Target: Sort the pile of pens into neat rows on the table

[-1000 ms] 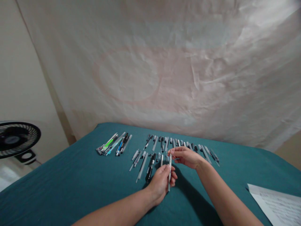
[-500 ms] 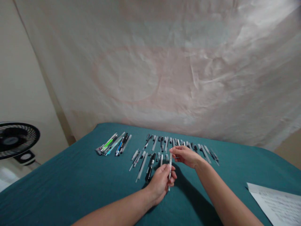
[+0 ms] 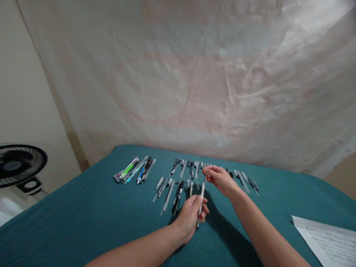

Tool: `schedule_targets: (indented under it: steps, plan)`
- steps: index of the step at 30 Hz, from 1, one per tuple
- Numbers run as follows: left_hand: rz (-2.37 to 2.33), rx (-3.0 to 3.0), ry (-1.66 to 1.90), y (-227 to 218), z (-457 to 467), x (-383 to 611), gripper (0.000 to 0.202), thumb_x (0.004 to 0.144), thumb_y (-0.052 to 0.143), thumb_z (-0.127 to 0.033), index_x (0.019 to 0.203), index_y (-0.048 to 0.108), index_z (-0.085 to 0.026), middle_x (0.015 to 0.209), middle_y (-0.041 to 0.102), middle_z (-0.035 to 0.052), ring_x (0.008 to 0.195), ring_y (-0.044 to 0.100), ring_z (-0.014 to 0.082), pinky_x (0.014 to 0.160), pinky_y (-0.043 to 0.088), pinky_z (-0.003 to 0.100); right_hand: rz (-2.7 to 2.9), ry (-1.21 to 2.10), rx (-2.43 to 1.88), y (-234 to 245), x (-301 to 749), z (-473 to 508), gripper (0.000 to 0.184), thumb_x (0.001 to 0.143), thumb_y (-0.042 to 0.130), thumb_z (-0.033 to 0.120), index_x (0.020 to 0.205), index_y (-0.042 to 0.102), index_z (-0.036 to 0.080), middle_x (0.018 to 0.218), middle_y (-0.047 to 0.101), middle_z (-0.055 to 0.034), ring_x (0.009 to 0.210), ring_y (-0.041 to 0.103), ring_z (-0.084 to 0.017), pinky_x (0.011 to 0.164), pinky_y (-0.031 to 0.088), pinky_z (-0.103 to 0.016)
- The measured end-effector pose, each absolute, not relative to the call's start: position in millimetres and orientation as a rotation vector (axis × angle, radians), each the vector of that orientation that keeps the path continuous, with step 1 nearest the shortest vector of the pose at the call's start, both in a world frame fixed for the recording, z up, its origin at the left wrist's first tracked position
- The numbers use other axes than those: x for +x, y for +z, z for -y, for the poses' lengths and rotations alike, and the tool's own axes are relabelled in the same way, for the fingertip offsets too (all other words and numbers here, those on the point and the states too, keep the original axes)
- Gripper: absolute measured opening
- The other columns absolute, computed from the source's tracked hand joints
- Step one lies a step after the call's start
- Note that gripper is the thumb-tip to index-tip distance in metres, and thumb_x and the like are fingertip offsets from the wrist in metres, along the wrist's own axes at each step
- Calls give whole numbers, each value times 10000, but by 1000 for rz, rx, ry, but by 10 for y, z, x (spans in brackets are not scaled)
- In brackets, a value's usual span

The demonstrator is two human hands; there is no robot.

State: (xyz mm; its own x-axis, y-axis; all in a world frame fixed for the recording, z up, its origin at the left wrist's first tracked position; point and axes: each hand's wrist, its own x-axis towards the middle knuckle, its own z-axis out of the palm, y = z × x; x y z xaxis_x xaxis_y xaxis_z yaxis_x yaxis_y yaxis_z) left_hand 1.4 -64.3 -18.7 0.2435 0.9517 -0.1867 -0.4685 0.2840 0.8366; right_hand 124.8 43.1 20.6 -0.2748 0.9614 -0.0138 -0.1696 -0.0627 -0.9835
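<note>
My left hand (image 3: 191, 214) is closed round the white barrel of a pen (image 3: 202, 193), which stands tilted with its upper end away from me. At that upper end, my right hand (image 3: 218, 178) pinches a thin dark piece, seemingly the pen's refill (image 3: 205, 178), that sticks out of the barrel. Just left of my hands lie a black pen (image 3: 177, 202) and a clear pen barrel (image 3: 168, 198) with a thin refill beside it. Behind my right hand, part of a row of caps and pens is hidden.
Pens and caps (image 3: 183, 168) lie in a row at the back of the green-covered table (image 3: 97, 218). A pile of pens (image 3: 129, 171) is at the left, more pens (image 3: 244, 181) at the right. A written sheet (image 3: 328, 237) lies front right; a fan (image 3: 19, 167) stands far left.
My right hand has moved slightly up and away from the barrel, and a thin dark piece now shows between them. The pen in my left hand tilts a little more to the right.
</note>
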Motion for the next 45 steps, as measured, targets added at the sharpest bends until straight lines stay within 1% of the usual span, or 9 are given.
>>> schedule_targets:
  steps: [3, 6, 12, 17, 23, 29, 36, 42, 45]
  plan:
    - [-811, 756, 1097, -182, 650, 17, 303, 783, 436, -444, 831, 454, -146, 603, 482, -21, 441, 360, 36, 422, 171, 183, 1253, 1427, -988, 232, 1277, -445, 266, 600, 664, 363, 743, 602, 148, 650, 565, 12, 492, 453, -56, 498, 377, -197]
    - [-849, 780, 1159, -164, 634, 1, 322, 782, 435, -458, 847, 461, -144, 620, 490, -15, 454, 371, 40, 419, 187, 181, 1354, 1280, -1104, 224, 1341, -467, 251, 639, 625, 375, 739, 586, 148, 581, 539, 23, 468, 454, -61, 462, 366, -185]
    - [-939, 792, 1414, -93, 568, -75, 338, 791, 425, -468, 892, 473, -149, 642, 484, -18, 480, 383, 43, 443, 256, 175, 2076, 1230, -1491, 37, 1337, -418, 207, 653, 583, 329, 610, 596, 127, 478, 544, -6, 419, 482, -92, 395, 350, -184]
    - [-947, 791, 1441, -76, 558, -89, 336, 788, 434, -467, 883, 478, -148, 638, 481, -19, 479, 385, 43, 437, 259, 172, 2333, 1037, -1579, -106, 1237, -362, 239, 683, 538, 340, 620, 631, 129, 493, 574, -24, 430, 497, -94, 386, 319, -176]
    - [-951, 782, 1421, -81, 559, -78, 370, 770, 440, -500, 880, 480, -150, 628, 478, -23, 473, 389, 45, 436, 261, 171, 2426, 737, -1651, -64, 1158, -310, 319, 710, 505, 402, 587, 628, 135, 508, 592, -51, 459, 510, -112, 409, 292, -200]
    - [-959, 790, 1407, -60, 574, -81, 384, 764, 443, -509, 891, 478, -148, 640, 480, -20, 477, 389, 46, 442, 261, 173, 2439, 474, -1795, 15, 1057, -213, 280, 698, 525, 399, 593, 639, 165, 616, 633, -85, 574, 568, -172, 451, 293, -231]
    - [-939, 771, 1416, -67, 567, -67, 388, 748, 462, -516, 864, 483, -146, 625, 471, -26, 467, 381, 43, 441, 260, 176, 2404, 396, -1823, -9, 1010, -168, 249, 718, 500, 379, 653, 640, 182, 704, 652, -105, 654, 600, -208, 469, 295, -241]
    - [-951, 785, 1407, -68, 562, -64, 373, 762, 449, -505, 845, 485, -143, 620, 469, -24, 462, 376, 41, 433, 251, 174, 2404, 405, -1788, -14, 1011, -178, 252, 719, 497, 372, 638, 639, 180, 683, 649, -96, 633, 586, -197, 466, 288, -242]
    - [-952, 796, 1405, -64, 568, -74, 378, 761, 448, -508, 845, 486, -142, 622, 471, -23, 464, 374, 41, 434, 251, 173, 2420, 516, -1711, -14, 1071, -241, 275, 728, 496, 386, 626, 631, 169, 633, 638, -79, 591, 569, -172, 472, 299, -233]
